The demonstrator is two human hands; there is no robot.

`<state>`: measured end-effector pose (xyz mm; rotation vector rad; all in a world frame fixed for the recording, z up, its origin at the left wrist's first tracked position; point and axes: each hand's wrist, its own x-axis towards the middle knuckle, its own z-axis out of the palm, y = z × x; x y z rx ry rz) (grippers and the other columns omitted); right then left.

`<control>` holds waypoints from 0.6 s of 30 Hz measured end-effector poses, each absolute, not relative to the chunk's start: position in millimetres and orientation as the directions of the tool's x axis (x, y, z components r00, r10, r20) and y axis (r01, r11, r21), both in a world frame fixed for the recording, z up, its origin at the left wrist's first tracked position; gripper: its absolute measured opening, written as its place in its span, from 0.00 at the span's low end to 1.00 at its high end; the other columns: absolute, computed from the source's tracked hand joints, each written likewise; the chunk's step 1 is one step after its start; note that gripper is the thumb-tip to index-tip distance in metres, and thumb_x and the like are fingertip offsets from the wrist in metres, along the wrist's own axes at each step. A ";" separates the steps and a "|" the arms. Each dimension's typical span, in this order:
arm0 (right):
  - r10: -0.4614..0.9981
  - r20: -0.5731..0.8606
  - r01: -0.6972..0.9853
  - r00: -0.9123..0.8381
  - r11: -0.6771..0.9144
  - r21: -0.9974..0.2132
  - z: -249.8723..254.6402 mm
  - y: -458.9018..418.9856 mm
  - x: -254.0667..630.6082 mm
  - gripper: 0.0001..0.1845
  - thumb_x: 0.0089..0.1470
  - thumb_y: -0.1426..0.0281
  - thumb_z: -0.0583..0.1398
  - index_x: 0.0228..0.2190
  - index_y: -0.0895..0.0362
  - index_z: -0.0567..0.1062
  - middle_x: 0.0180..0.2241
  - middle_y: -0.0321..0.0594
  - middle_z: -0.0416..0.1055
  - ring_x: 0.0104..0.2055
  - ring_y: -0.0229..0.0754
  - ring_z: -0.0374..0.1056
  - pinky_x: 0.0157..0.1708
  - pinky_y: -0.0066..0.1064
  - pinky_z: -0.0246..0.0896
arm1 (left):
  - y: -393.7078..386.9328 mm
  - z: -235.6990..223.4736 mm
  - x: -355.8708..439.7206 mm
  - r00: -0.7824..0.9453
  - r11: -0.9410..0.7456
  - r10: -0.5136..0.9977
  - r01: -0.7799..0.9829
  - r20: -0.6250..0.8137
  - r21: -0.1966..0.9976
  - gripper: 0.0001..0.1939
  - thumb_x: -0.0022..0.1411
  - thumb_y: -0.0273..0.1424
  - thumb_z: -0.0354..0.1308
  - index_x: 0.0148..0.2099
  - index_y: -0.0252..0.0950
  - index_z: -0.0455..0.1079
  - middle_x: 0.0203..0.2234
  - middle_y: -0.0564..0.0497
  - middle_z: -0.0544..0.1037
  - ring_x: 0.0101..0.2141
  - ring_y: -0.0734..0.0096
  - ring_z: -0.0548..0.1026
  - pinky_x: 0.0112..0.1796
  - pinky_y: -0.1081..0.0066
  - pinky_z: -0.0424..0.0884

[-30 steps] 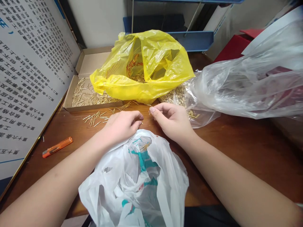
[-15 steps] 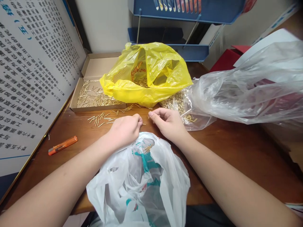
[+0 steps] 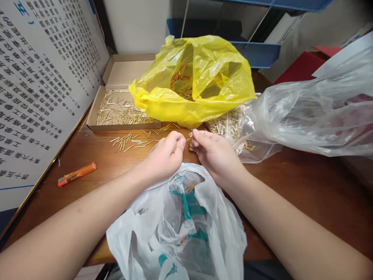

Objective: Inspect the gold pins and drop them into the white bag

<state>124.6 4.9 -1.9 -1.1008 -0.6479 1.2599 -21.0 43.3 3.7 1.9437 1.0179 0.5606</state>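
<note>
My left hand [image 3: 169,153] is closed in a pinch, with a thin gold pin [image 3: 188,139] poking out from its fingertips toward the right. Facing it, a finger's width away, my right hand [image 3: 217,153] pinches a small gold piece [image 3: 190,135], mostly covered by the fingers. Both hands hover past the far rim of a white plastic bag [image 3: 163,217] with teal print. Several gold pins [image 3: 190,186] lie inside that bag. Loose gold pins [image 3: 125,142] are scattered on the table to the left of my left hand.
Behind the hands, a yellow plastic bag [image 3: 175,111] holds many gold pieces. At its left is a cardboard box [image 3: 125,126] of pins, at its right a clear bag [image 3: 262,151] with small gold parts. An orange box cutter [image 3: 77,174] lies on the wooden table [image 3: 96,217].
My hands have come to face each other more closely, fingertips nearly meeting, and the pin now shows between them. The whole view has shifted slightly.
</note>
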 end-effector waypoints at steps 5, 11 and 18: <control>0.958 -0.193 -0.387 0.214 -0.098 -0.917 -0.8 3.7 125.5 0.26 0.33 0.54 0.79 0.17 0.58 0.73 0.22 0.34 0.65 0.29 0.35 0.59 0.34 0.27 0.57 | 44.5 1.9 -19.9 0.565 -0.302 0.825 0.436 0.003 0.848 0.12 0.75 0.35 0.44 0.36 0.40 0.58 0.26 0.53 0.68 0.28 0.68 0.65 0.32 0.66 0.58; 0.964 -0.192 -0.377 0.186 -0.110 -0.920 -0.5 3.3 128.0 0.25 0.37 0.56 0.78 0.18 0.58 0.73 0.23 0.34 0.64 0.30 0.36 0.59 0.34 0.29 0.58 | 44.5 0.9 -20.2 0.567 -0.306 0.823 0.425 0.013 0.852 0.11 0.75 0.34 0.44 0.37 0.40 0.58 0.27 0.53 0.69 0.29 0.68 0.66 0.33 0.66 0.59; 0.969 -0.164 -0.319 0.186 -0.099 -0.943 -3.0 3.5 130.8 0.23 0.43 0.56 0.76 0.20 0.56 0.72 0.24 0.35 0.63 0.30 0.37 0.58 0.35 0.31 0.60 | 43.9 0.8 -19.7 0.561 -0.305 0.827 0.425 0.017 0.852 0.11 0.75 0.34 0.44 0.37 0.40 0.59 0.27 0.52 0.70 0.28 0.68 0.66 0.32 0.67 0.61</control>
